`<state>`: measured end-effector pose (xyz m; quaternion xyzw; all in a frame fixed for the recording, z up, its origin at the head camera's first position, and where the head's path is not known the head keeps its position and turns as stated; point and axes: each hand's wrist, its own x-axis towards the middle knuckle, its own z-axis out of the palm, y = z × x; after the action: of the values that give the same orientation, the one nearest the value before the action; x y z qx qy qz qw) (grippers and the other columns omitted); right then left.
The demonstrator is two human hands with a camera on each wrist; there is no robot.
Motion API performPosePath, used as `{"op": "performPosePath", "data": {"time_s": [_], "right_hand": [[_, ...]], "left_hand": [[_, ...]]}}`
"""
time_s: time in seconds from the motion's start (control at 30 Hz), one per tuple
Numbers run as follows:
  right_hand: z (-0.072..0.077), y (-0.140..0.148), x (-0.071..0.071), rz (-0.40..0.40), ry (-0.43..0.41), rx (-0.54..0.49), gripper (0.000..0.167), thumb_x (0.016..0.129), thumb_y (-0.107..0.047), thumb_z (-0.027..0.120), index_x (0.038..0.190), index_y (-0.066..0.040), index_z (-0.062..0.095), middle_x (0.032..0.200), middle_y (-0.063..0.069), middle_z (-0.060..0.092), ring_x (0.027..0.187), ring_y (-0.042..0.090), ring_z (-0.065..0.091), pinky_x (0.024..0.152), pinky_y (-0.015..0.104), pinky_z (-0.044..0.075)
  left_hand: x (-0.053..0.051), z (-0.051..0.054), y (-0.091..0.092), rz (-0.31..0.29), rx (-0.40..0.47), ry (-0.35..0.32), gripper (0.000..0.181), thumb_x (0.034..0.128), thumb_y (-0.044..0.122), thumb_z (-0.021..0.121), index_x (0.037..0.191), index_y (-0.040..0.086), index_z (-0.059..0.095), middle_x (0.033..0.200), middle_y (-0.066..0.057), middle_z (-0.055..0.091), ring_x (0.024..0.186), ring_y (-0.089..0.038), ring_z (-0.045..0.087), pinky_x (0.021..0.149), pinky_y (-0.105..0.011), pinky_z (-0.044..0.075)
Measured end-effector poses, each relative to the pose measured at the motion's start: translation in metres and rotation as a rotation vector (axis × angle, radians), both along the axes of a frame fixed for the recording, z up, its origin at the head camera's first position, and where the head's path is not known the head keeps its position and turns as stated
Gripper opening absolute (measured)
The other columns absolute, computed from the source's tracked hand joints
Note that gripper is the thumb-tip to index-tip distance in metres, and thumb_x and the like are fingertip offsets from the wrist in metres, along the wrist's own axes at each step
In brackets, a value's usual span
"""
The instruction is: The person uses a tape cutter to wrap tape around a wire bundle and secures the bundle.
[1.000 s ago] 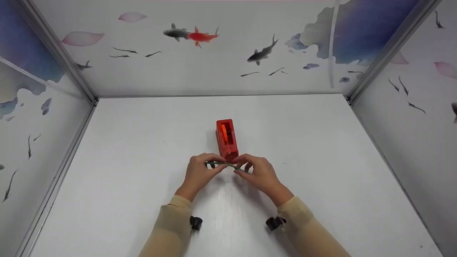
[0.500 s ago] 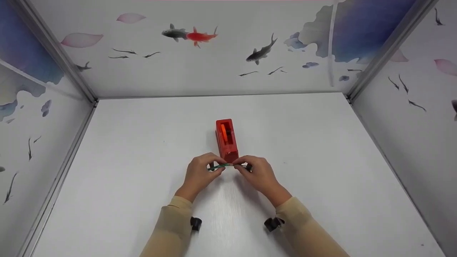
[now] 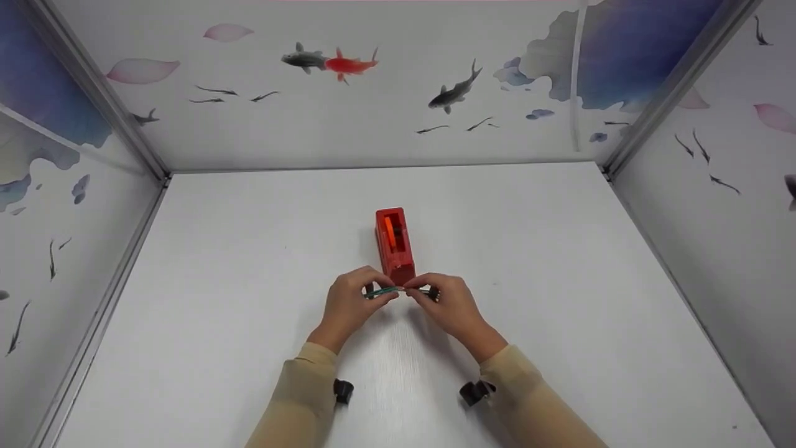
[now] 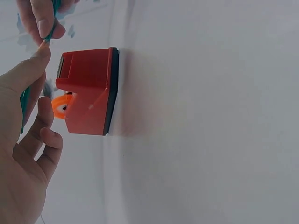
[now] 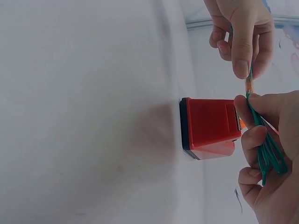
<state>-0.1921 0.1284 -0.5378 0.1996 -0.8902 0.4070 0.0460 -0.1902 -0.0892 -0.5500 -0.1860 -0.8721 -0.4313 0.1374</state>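
A green wire (image 3: 384, 290) is held between my two hands, low in front of a red tape dispenser (image 3: 395, 246). My left hand (image 3: 351, 302) pinches one side between thumb and fingertips, and my right hand (image 3: 453, 305) pinches the other side close by. Between the fingertips shows a short copper-coloured stretch (image 5: 249, 86). Loops of green wire (image 5: 268, 156) hang across my right palm in the right wrist view. More green wire (image 4: 24, 109) runs behind my left thumb. An orange tape core (image 4: 61, 106) and a toothed cutting edge (image 4: 60, 67) show on the dispenser.
The dispenser stands upright on a white table (image 3: 249, 249), just beyond my fingertips. White panels printed with fish (image 3: 454, 90) and petals enclose the back and sides. Black wrist cameras (image 3: 343, 391) sit at both sleeves.
The wire's left end has tipped down and the part at my right fingers has come up level, mostly in the first half second. Both hands stay almost in place; the dispenser has not moved.
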Motion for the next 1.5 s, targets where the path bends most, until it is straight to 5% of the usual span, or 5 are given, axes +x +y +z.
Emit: {"op": "performPosePath", "data": {"time_s": [0.5, 0.7, 0.83, 1.23, 1.5], "right_hand": [[-0.002, 0.002, -0.004, 0.029, 0.062, -0.026, 0.013, 0.09, -0.013, 0.081, 0.102, -0.018, 0.082, 0.096, -0.007, 0.079, 0.081, 0.006, 0.068, 0.076, 0.027, 0.06], [-0.001, 0.005, -0.007, -0.021, 0.039, -0.042, 0.016, 0.09, -0.012, 0.08, 0.104, -0.021, 0.082, 0.099, -0.008, 0.079, 0.087, 0.008, 0.069, 0.079, 0.028, 0.06], [-0.004, 0.007, -0.01, -0.042, -0.029, -0.082, 0.021, 0.091, -0.009, 0.079, 0.107, -0.021, 0.082, 0.103, -0.008, 0.077, 0.094, 0.011, 0.069, 0.083, 0.03, 0.061], [-0.008, 0.021, -0.019, -0.058, -0.152, 0.038, 0.018, 0.086, -0.001, 0.082, 0.095, -0.016, 0.083, 0.093, -0.004, 0.073, 0.085, 0.01, 0.067, 0.081, 0.029, 0.06], [-0.014, 0.018, -0.017, -0.016, -0.202, 0.131, 0.013, 0.084, -0.001, 0.083, 0.088, -0.013, 0.084, 0.088, -0.002, 0.075, 0.082, 0.01, 0.068, 0.078, 0.031, 0.061]], "left_hand": [[-0.003, 0.001, -0.002, -0.017, -0.02, -0.004, 0.006, 0.0883, 0.024, 0.084, 0.092, 0.02, 0.082, 0.084, 0.009, 0.075, 0.07, -0.014, 0.064, 0.063, -0.022, 0.051], [-0.007, -0.001, -0.011, -0.034, 0.053, -0.081, 0.006, 0.0896, 0.02, 0.082, 0.095, 0.019, 0.083, 0.088, 0.007, 0.077, 0.076, -0.021, 0.07, 0.069, -0.04, 0.059], [-0.009, -0.004, -0.018, -0.042, 0.068, -0.144, 0.008, 0.0882, 0.019, 0.084, 0.096, 0.019, 0.083, 0.09, 0.007, 0.078, 0.077, -0.01, 0.068, 0.071, -0.035, 0.06], [-0.008, -0.004, -0.017, 0.086, -0.043, -0.366, 0.011, 0.0879, 0.009, 0.082, 0.094, 0.017, 0.083, 0.09, 0.003, 0.075, 0.083, -0.013, 0.065, 0.082, -0.031, 0.06], [-0.006, -0.006, -0.012, 0.075, -0.181, -0.458, 0.012, 0.0871, 0.003, 0.079, 0.085, 0.015, 0.08, 0.085, 0.002, 0.071, 0.082, -0.014, 0.06, 0.078, -0.032, 0.057]]}}
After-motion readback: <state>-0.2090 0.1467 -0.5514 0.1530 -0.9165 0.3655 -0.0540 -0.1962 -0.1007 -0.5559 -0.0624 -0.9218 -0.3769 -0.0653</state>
